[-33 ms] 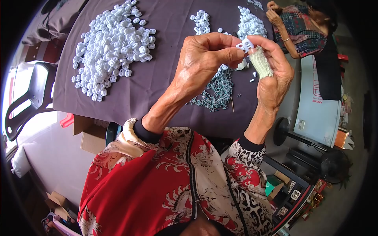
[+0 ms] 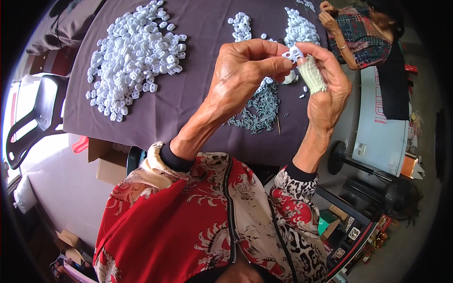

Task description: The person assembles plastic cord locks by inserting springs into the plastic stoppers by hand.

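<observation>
A small white plastic piece with holes (image 2: pixel 295 54) is held up over the table between my two hands. My left hand (image 2: pixel 247 66) pinches its left side with thumb and forefinger. My right hand (image 2: pixel 330 78) grips its right side with closed fingers; a pale green ribbed knit sleeve (image 2: pixel 313 78) covers that thumb. Below the hands lies a heap of small grey-green screw-like pins (image 2: pixel 262 106), with a thin wooden stick (image 2: pixel 278 125) beside it. Fingers partly hide the piece, so I cannot tell whether it is one part or two joined.
A large pile of white oval plastic pieces (image 2: pixel 137 56) covers the table's left (image 2: pixel 198 127). Smaller piles of white pieces (image 2: pixel 242 26) and pale parts (image 2: pixel 301 28) lie farther back. Another person (image 2: pixel 361 35) sits at the far right. A black chair (image 2: pixel 45 113) stands left, a cardboard box (image 2: pixel 113 165) below the table.
</observation>
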### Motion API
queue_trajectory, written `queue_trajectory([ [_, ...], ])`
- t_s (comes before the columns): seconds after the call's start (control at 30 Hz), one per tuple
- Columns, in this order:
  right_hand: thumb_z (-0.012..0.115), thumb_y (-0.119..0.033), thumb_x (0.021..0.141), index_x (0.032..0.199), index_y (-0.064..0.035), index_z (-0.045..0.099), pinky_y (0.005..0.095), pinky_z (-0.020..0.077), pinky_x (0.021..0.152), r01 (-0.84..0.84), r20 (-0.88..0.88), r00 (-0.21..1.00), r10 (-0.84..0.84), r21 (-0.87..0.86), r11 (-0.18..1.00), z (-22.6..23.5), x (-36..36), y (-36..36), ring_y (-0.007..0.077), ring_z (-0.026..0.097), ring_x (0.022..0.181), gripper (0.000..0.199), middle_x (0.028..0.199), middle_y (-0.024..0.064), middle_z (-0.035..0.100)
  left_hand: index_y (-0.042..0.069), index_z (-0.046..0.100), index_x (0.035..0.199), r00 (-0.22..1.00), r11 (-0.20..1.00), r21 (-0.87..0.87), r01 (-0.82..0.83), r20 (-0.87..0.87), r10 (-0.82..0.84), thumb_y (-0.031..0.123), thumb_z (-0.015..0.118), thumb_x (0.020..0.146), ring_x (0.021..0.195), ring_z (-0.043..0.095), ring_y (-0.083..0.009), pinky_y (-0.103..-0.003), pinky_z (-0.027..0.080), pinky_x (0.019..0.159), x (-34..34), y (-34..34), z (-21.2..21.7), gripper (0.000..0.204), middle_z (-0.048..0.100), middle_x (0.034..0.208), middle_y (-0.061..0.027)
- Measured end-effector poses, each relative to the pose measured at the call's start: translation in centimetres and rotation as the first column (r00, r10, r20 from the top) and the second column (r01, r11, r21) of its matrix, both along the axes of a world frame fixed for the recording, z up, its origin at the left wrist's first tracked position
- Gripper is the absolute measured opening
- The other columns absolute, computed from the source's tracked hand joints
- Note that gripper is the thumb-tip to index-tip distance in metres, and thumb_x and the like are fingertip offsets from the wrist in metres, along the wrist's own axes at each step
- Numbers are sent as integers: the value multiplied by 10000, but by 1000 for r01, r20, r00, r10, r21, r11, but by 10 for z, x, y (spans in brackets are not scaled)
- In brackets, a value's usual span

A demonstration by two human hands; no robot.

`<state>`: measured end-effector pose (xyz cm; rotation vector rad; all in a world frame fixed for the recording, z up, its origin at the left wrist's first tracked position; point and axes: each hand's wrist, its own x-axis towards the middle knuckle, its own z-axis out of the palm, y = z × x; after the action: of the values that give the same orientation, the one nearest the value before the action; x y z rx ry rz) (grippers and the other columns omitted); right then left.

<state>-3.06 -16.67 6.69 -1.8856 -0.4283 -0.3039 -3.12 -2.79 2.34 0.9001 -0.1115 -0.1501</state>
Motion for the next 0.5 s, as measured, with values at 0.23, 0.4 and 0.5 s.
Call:
queue_trajectory([
  [0.23,538,60,762,958,3,613,176,433,650,7,-9,1000,-8,-66,998,-2,1,-2,52,546,720,218,816,10,606,-35,625,888,1000,999,35,14,-1,-14,71,655,744,660,592,-134,-245,484,652,2,0,-3,182,630,734,-87],
  [0.4,498,48,768,979,54,590,200,426,718,12,-43,999,-17,-120,993,-3,1,-4,90,545,775,230,871,58,600,-40,616,899,1000,1000,-3,29,-11,-29,78,658,744,666,595,-133,-246,486,656,4,-1,-5,199,631,742,-90],
  [0.5,489,50,770,981,56,590,196,422,716,18,-51,998,-26,-150,989,-5,1,-6,86,542,769,234,872,55,600,-33,619,895,999,997,56,50,-10,-50,108,646,765,664,599,-139,-251,492,654,4,1,-4,194,629,735,-90],
])
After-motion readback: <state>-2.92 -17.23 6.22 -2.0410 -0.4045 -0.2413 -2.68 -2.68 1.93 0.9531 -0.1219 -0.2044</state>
